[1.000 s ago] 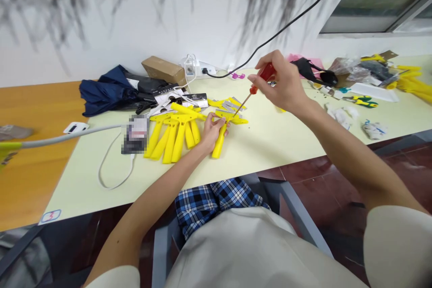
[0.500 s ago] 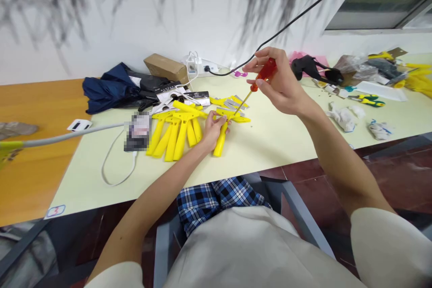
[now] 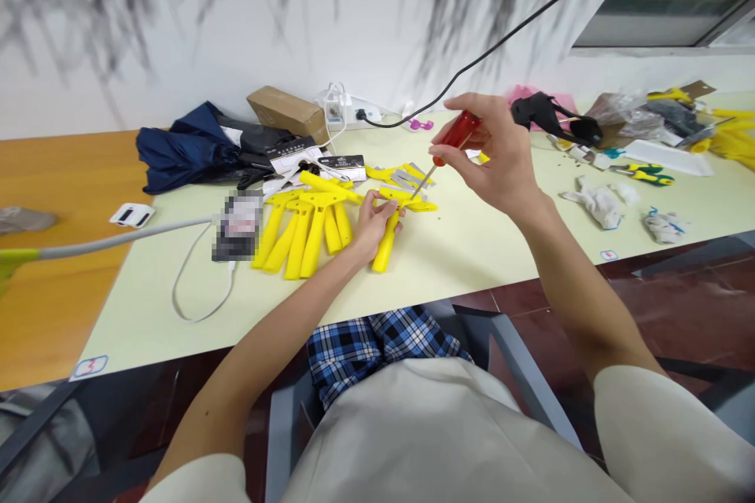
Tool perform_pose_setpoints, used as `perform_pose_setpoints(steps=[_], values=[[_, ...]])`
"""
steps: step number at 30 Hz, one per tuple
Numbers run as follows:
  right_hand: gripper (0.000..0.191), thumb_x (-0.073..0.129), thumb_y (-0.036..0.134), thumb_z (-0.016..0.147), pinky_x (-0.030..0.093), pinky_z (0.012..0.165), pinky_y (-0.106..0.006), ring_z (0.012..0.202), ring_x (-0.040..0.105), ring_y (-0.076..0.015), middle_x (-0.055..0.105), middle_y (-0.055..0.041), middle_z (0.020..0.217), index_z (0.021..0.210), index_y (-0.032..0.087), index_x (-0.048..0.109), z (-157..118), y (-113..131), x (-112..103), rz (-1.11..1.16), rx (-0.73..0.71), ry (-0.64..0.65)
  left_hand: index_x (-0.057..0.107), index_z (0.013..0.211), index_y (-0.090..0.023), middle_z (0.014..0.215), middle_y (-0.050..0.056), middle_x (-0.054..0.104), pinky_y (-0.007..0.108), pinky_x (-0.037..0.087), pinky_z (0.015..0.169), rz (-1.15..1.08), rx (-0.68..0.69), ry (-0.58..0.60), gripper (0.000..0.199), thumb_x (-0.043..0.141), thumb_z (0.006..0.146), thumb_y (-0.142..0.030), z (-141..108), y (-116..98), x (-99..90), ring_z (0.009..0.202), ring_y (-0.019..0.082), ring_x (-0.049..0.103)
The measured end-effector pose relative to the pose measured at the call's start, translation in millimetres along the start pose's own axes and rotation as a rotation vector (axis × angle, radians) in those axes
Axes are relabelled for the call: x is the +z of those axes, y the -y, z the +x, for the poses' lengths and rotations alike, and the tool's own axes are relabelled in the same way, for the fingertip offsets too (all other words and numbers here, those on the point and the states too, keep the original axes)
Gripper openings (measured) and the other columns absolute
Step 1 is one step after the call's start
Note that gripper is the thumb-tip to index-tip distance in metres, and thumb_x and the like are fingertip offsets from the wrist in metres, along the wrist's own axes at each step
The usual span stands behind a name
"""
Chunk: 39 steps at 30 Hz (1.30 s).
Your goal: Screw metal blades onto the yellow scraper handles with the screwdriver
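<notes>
My left hand (image 3: 376, 225) is closed around the neck of a yellow T-shaped scraper (image 3: 384, 250), its handle pointing toward me. In my right hand (image 3: 494, 153) is a screwdriver (image 3: 461, 134) with a red handle, held by thumb and fingers. The shaft slants down to the left, and its tip meets the scraper's head; the exact contact is too small to make out. Just left of my left hand, several more yellow scrapers (image 3: 317, 232) lie in a fanned row. Behind the held one are yellow pieces with grey metal blades (image 3: 406, 175).
A pixelated phone-like device (image 3: 237, 228) with a white cable lies left of the scrapers. Behind are a dark blue umbrella (image 3: 182, 148), a cardboard box (image 3: 287, 115) and a power strip (image 3: 359, 111). Farther right lie green-yellow pliers (image 3: 646, 174) and crumpled white gloves (image 3: 598, 203).
My right hand has turned and shifted slightly down, with its fingers regripping the screwdriver's handle. My left hand and the scraper stay nearly in place. The view has shifted slightly.
</notes>
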State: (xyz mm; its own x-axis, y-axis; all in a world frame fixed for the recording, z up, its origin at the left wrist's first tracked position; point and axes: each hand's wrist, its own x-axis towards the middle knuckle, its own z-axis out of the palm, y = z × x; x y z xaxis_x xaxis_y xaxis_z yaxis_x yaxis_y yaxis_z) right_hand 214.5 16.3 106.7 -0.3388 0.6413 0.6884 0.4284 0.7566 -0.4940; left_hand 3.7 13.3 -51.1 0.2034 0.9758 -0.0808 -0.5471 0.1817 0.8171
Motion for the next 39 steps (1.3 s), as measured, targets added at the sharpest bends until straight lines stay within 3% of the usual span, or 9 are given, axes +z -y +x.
perform_pose_setpoints(steps=[2, 6, 12, 17, 24, 30, 39], values=[[0.057, 0.071, 0.068, 0.107, 0.074, 0.101, -0.048, 0.107, 0.081, -0.0292, 0.077, -0.0057, 0.114, 0.153, 0.037, 0.061, 2, -2, 1, -0.032, 0.011, -0.019, 0.040, 0.103, -0.029, 0.087, -0.003, 0.070, 0.022, 0.040, 0.051, -0.008, 0.005, -0.007, 0.056, 0.093, 0.083, -0.031, 0, 0, 0.1, 0.076, 0.016, 0.070], [0.058, 0.068, 0.067, 0.109, 0.073, 0.102, -0.050, 0.123, 0.079, -0.0309, 0.075, -0.0084, 0.135, 0.159, 0.041, 0.056, 4, -5, -2, 0.087, 0.037, 0.056, 0.040, 0.103, -0.029, 0.086, -0.003, 0.068, 0.022, 0.041, 0.052, -0.023, -0.009, -0.025, 0.054, 0.091, 0.085, -0.027, 1, -1, -0.5, 0.076, 0.016, 0.070], [0.060, 0.090, 0.056, 0.096, 0.076, 0.088, -0.048, 0.100, 0.082, -0.0301, 0.075, -0.0040, 0.107, 0.147, 0.036, 0.064, 0, -16, -3, 0.077, 0.080, -0.100, 0.041, 0.103, -0.029, 0.090, -0.001, 0.070, 0.022, 0.041, 0.051, -0.009, -0.002, -0.015, 0.054, 0.091, 0.084, -0.028, 0, -2, 0.0, 0.077, 0.016, 0.070], [0.067, 0.085, 0.057, 0.100, 0.075, 0.094, -0.048, 0.116, 0.080, -0.0295, 0.075, -0.0063, 0.128, 0.157, 0.042, 0.054, -1, -15, -5, 0.180, 0.113, 0.027, 0.038, 0.104, -0.030, 0.086, -0.003, 0.067, 0.022, 0.041, 0.052, -0.014, -0.020, -0.042, 0.057, 0.091, 0.083, -0.027, -1, -3, 0.4, 0.077, 0.016, 0.070], [0.070, 0.090, 0.063, 0.094, 0.076, 0.087, -0.045, 0.099, 0.082, -0.0287, 0.075, -0.0041, 0.110, 0.151, 0.040, 0.059, 2, -22, -1, 0.104, 0.093, -0.082, 0.039, 0.105, -0.030, 0.090, -0.004, 0.067, 0.022, 0.041, 0.052, -0.004, -0.014, -0.020, 0.061, 0.094, 0.079, -0.030, -1, -2, -0.1, 0.076, 0.016, 0.070], [0.067, 0.081, 0.060, 0.104, 0.073, 0.098, -0.047, 0.111, 0.081, -0.0271, 0.076, -0.0053, 0.122, 0.158, 0.041, 0.048, 5, -20, -1, 0.207, 0.049, 0.082, 0.039, 0.105, -0.030, 0.092, -0.004, 0.066, 0.022, 0.042, 0.052, -0.003, -0.012, -0.028, 0.061, 0.094, 0.080, -0.033, -1, -2, -1.7, 0.078, 0.016, 0.071], [0.071, 0.091, 0.055, 0.094, 0.076, 0.087, -0.045, 0.098, 0.084, -0.0278, 0.079, -0.0012, 0.104, 0.153, 0.040, 0.055, -4, -34, 8, 0.151, 0.116, -0.075, 0.038, 0.104, -0.030, 0.088, -0.004, 0.066, 0.020, 0.040, 0.054, 0.001, -0.035, -0.064, 0.058, 0.091, 0.081, -0.026, -2, -6, -0.1, 0.079, 0.016, 0.071]])
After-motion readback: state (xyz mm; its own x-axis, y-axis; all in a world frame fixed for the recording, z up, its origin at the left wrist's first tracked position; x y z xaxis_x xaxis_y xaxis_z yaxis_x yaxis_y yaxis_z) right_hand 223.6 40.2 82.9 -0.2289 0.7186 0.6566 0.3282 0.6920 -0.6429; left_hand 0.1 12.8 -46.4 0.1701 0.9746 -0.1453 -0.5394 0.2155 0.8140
